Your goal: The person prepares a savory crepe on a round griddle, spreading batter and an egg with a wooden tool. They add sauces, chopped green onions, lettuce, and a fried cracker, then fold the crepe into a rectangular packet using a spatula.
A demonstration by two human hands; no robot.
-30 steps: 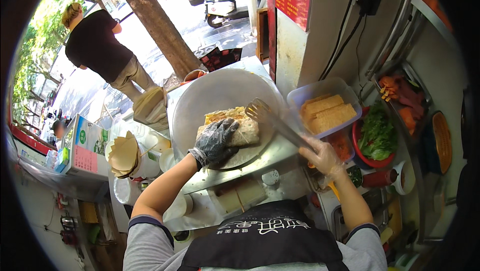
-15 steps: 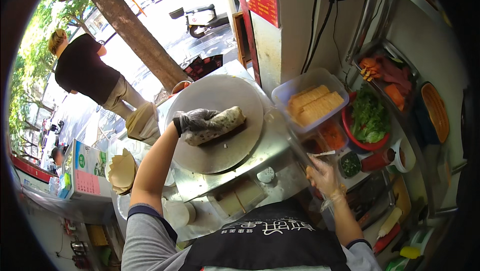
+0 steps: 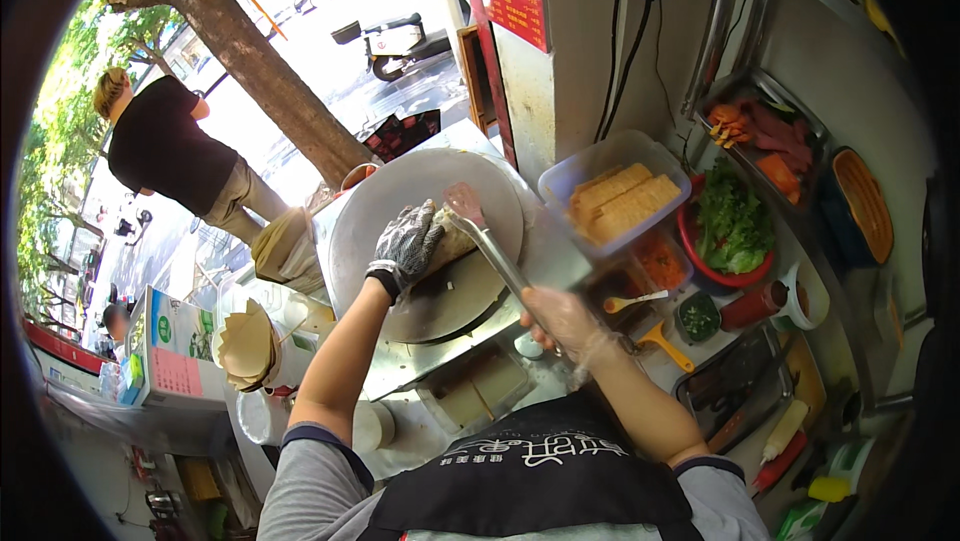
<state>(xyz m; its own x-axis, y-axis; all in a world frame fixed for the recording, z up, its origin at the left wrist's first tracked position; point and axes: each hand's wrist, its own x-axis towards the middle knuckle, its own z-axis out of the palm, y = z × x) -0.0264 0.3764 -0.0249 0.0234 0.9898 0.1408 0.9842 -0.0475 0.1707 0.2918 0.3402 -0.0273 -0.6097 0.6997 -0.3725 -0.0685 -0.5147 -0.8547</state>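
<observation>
On the round griddle plate lies a rolled crepe, pale with dark specks, partly covered by my hand and a tool. My left hand, in a grey knit glove, is closed over the roll's left part. My right hand, in a clear plastic glove, grips the handle of what look like long metal tongs. Their flat, reddish end reaches over the roll's far right end; whether it touches the roll I cannot tell. Small pale crumbs lie on the plate.
Right of the griddle stand a tub of fried crackers, a red bowl of lettuce, a chopped green herb cup and a yellow-handled utensil. Paper sleeves stand at left. A person in black stands outside.
My right hand has come from the right side over to the griddle with the tongs. My left hand has turned and shifted right along the rolled crepe, which now slants more steeply.
</observation>
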